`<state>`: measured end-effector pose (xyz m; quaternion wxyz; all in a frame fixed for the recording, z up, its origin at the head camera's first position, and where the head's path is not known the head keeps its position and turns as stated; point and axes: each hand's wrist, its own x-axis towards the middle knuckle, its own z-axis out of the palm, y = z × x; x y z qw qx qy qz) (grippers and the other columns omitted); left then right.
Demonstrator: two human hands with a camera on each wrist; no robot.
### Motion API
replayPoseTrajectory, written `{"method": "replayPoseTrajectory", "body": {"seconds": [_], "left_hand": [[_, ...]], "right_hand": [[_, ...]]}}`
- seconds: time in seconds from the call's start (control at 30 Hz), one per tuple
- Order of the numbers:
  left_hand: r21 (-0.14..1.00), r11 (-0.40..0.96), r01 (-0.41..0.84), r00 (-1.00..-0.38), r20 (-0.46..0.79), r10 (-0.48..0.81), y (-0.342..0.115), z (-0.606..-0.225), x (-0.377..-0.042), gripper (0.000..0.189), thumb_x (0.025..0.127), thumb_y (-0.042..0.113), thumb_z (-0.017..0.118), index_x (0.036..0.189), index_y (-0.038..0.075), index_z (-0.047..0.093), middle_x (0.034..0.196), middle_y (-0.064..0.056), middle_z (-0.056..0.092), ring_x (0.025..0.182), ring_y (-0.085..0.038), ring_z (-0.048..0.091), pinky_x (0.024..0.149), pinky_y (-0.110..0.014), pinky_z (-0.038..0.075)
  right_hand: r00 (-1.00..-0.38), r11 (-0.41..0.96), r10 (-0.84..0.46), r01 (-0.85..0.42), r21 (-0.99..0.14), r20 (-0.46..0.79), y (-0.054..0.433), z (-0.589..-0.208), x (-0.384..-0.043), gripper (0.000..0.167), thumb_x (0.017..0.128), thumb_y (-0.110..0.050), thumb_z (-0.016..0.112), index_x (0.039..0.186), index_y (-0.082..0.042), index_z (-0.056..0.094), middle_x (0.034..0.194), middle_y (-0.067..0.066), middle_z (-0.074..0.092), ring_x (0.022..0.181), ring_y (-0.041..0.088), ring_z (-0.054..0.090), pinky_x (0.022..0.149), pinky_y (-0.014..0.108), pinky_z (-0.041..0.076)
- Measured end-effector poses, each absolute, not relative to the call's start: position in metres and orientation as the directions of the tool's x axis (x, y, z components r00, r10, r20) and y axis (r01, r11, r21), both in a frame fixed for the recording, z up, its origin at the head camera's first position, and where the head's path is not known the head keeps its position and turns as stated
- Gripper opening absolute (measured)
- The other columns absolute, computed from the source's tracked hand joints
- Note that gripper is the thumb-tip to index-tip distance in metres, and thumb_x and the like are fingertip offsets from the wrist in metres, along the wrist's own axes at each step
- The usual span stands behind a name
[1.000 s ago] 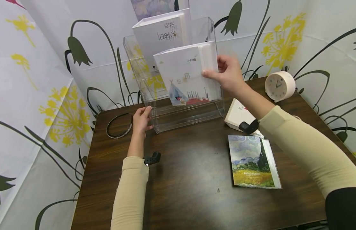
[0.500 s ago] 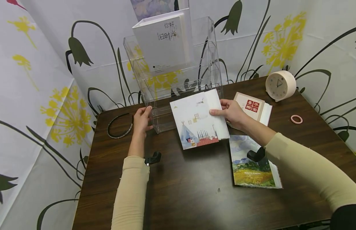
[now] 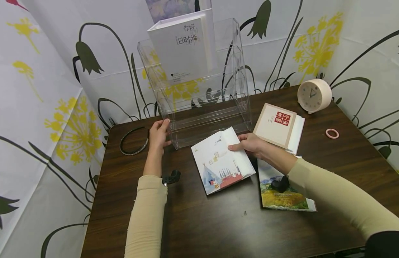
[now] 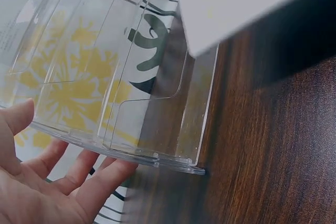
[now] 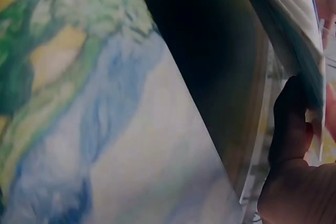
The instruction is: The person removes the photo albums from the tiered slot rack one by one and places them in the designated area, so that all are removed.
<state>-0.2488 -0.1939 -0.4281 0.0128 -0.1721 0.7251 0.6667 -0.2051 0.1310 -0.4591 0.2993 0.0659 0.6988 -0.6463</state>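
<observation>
Head: R hand (image 3: 251,142) pinches tent-print album (image 3: 215,163), lower than a moment ago, in front of clear rack (image 3: 205,118), so prob. fully out. L wrist: L hand (image 4: 63,182) loosely spread, touching clear rack's side. R wrist: dim; thumb & fingers abt album's edge.

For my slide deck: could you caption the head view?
Left hand on a clear rack, right hand holding a tent-print booklet.

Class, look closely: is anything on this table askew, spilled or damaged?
A small mark on the tabletop interrupts the wood; chip or stain, I cannot tell. The red-stamped booklet lies at an angle to the clear rack. No spill shows.
</observation>
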Motion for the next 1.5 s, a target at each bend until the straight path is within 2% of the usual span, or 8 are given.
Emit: {"method": "replayPoseTrajectory", "body": {"seconds": [0.37, 0.53, 0.7, 0.97, 1.23, 1.5], "left_hand": [[0.963, 0.066, -0.261, -0.944, -0.241, -0.227, -0.193, -0.427, -0.247, 0.048, 0.099, 0.043, 0.057, 0.132, 0.011, 0.049, 0.137, -0.010, 0.049, 0.122, -0.033, 0.052, 0.095, -0.058, 0.046], [0.963, 0.065, -0.263, -0.944, -0.242, -0.224, -0.193, -0.427, -0.247, 0.048, 0.099, 0.043, 0.057, 0.133, 0.011, 0.049, 0.136, -0.010, 0.049, 0.122, -0.032, 0.052, 0.095, -0.058, 0.046], [0.962, 0.065, -0.264, -0.944, -0.244, -0.222, -0.192, -0.428, -0.247, 0.048, 0.098, 0.043, 0.058, 0.133, 0.011, 0.049, 0.136, -0.011, 0.049, 0.122, -0.032, 0.052, 0.095, -0.058, 0.046], [0.962, 0.063, -0.264, -0.943, -0.244, -0.227, -0.193, -0.427, -0.247, 0.049, 0.098, 0.044, 0.057, 0.133, 0.011, 0.049, 0.135, -0.010, 0.049, 0.121, -0.031, 0.053, 0.095, -0.057, 0.046], [0.961, 0.057, -0.269, -0.941, -0.250, -0.226, -0.192, -0.427, -0.247, 0.048, 0.098, 0.044, 0.057, 0.133, 0.011, 0.049, 0.137, -0.010, 0.048, 0.124, -0.031, 0.052, 0.095, -0.057, 0.046], [0.963, 0.051, -0.266, -0.942, -0.248, -0.228, -0.192, -0.428, -0.247, 0.048, 0.098, 0.044, 0.058, 0.132, 0.011, 0.049, 0.136, -0.011, 0.049, 0.124, -0.032, 0.053, 0.095, -0.058, 0.046]], "right_hand": [[-0.788, 0.215, -0.277, 0.507, -0.834, -0.550, 0.121, -0.467, -0.199, 0.036, 0.088, -0.009, 0.075, 0.115, 0.006, 0.055, 0.089, 0.010, 0.068, 0.072, 0.019, 0.068, 0.065, 0.035, 0.058], [-0.791, 0.304, -0.247, 0.486, -0.820, -0.560, 0.120, -0.464, -0.199, 0.034, 0.088, -0.012, 0.076, 0.110, 0.006, 0.056, 0.088, 0.013, 0.066, 0.070, 0.020, 0.068, 0.064, 0.034, 0.058], [-0.827, 0.504, -0.189, 0.382, -0.775, -0.530, 0.119, -0.462, -0.201, 0.037, 0.085, -0.022, 0.079, 0.105, 0.002, 0.058, 0.089, 0.012, 0.063, 0.070, 0.018, 0.064, 0.060, 0.030, 0.054], [-0.887, 0.757, -0.166, 0.165, -0.632, -0.431, 0.116, -0.452, -0.201, 0.044, 0.085, -0.031, 0.078, 0.108, 0.003, 0.064, 0.091, 0.014, 0.064, 0.072, 0.021, 0.062, 0.057, 0.028, 0.052], [-0.900, 0.843, -0.146, 0.103, -0.528, -0.410, 0.115, -0.452, -0.201, 0.044, 0.083, -0.037, 0.079, 0.103, 0.001, 0.068, 0.084, 0.009, 0.066, 0.064, 0.018, 0.064, 0.053, 0.025, 0.050], [-0.910, 0.885, -0.168, 0.030, -0.465, -0.379, 0.115, -0.447, -0.201, 0.040, 0.081, -0.039, 0.079, 0.093, -0.002, 0.072, 0.069, 0.006, 0.065, 0.058, 0.018, 0.059, 0.049, 0.027, 0.042]]}}
